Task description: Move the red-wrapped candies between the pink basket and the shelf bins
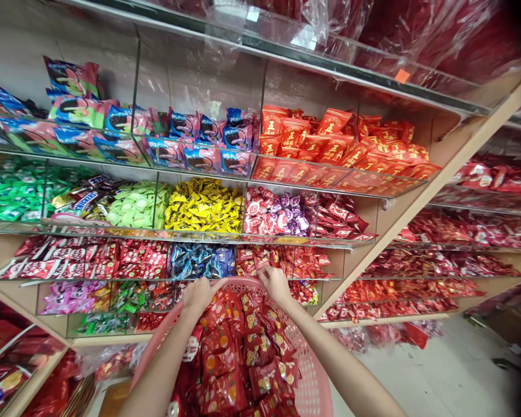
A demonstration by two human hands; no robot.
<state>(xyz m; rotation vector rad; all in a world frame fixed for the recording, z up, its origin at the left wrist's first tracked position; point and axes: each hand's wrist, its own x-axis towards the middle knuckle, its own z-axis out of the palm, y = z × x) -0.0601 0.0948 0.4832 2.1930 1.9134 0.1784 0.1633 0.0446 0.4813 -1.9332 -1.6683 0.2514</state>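
A pink plastic basket (pixel 313 387) full of red candy packets (pixel 238 359) is tipped up against a candy shelf. My left hand (pixel 196 295) is closed over the basket's far rim on the left. My right hand (pixel 275 284) grips the same rim on the right, fingers curled over its edge. Just beyond the rim is a shelf bin of red packets (pixel 282 262), with a bin of blue packets (pixel 200 259) beside it.
Tiered clear-fronted shelves hold yellow candies (pixel 204 204), green packets (pixel 13 191), blue-and-pink packs (pixel 191 145) and red-and-gold packs (pixel 351 145). A wooden shelf edge (pixel 421 197) slants down to the right. More red sweets fill the shelves at right; grey floor (pixel 443 370) lies below.
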